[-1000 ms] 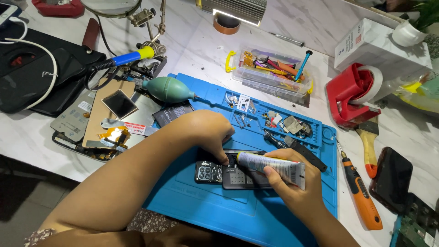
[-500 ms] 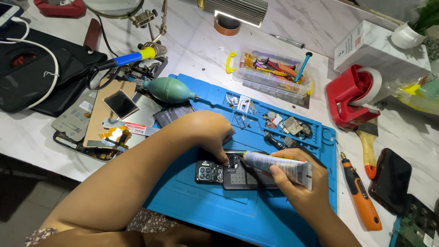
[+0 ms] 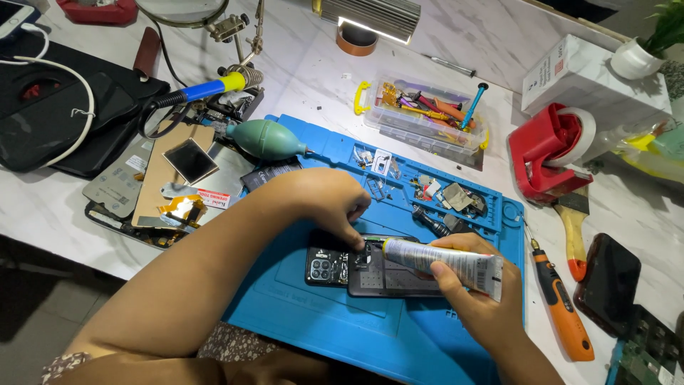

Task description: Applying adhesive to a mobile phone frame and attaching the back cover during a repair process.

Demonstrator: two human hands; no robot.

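Note:
A dark opened phone [image 3: 388,274] lies back-up on the blue work mat [image 3: 335,321], its camera block [image 3: 326,267] at the left end. My left hand [image 3: 324,199] rests over the phone's upper left, fingertips pressed on its edge. My right hand [image 3: 474,296] grips a white glue tube [image 3: 445,260], lying almost level. The tube's nozzle touches the phone's inner part next to my left fingertips.
Small parts lie in the mat's trays [image 3: 442,196]. A green air blower [image 3: 267,139], a soldering iron [image 3: 203,89], phone panels [image 3: 174,178], a clear tool box [image 3: 424,117], a red tape dispenser [image 3: 548,153], a brush [image 3: 573,228], an orange screwdriver [image 3: 563,310] and a dark phone [image 3: 605,281] ring the mat.
My right hand has shifted the glue tube a little, keeping its nozzle at the phone beside my left fingers. My left hand has stayed in place.

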